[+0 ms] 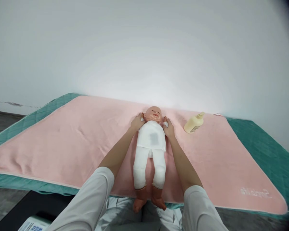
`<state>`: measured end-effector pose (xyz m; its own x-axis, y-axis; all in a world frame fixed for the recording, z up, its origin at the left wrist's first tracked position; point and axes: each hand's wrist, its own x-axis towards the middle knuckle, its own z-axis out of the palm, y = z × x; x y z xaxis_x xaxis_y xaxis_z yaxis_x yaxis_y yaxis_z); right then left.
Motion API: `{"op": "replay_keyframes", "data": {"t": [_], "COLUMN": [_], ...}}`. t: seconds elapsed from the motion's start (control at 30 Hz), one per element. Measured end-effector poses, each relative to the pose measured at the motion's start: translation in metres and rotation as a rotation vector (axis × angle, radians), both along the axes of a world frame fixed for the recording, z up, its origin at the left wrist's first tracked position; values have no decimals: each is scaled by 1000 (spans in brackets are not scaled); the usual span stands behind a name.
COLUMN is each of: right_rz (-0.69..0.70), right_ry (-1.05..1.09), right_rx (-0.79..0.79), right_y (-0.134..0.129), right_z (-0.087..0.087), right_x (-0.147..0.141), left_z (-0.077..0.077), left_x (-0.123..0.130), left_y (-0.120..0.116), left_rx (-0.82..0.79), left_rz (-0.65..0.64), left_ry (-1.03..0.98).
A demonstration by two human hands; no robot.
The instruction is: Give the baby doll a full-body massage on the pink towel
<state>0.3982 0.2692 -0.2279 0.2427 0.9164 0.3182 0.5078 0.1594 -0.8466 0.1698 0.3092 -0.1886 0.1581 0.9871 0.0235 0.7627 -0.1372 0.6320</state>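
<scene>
A baby doll (pixel 151 138) in a white top and white leggings lies on its back on a pink mat (pixel 91 134), head toward the wall. Its brown feet reach past the mat's front edge, toward my lap. My left hand (pixel 136 123) is closed around the doll's arm on the left of its head. On the other side, my right hand (pixel 169 129) is wrapped round the other arm. Both doll arms are bent up beside the head, and my fingers partly cover them. A grey square shows on the doll's chest.
To the right of the doll, a pale yellow pump bottle (pixel 194 123) lies tilted on the mat. Under the mat is a green quilted cover (pixel 265 144). A white wall (pixel 144 51) stands behind. At lower left, a printed package (pixel 35 224) sits on a black surface (pixel 33 207).
</scene>
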Motion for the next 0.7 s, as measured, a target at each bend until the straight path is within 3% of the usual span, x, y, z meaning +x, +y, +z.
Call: {"op": "replay_keyframes", "data": {"t": [0.2,0.4,0.53,0.7], "right_rz": [-11,-84,-113,-113], "right_ry": [25,256,379,397], "right_rx": [11,110,83,120], "right_y": [2,-1,-12,-37], "right_z": [-4,-3,11,38], "right_x": [5,20,27,33], "left_z": [-6,3,15,33], "left_x": [-3,-15,-30,-52], "left_y": [0,-10,-22,-45], "left_rx": [34,222,276,367], "left_rz": [31,160,204,199], "left_ry": [-42,-317,-482,-520]}}
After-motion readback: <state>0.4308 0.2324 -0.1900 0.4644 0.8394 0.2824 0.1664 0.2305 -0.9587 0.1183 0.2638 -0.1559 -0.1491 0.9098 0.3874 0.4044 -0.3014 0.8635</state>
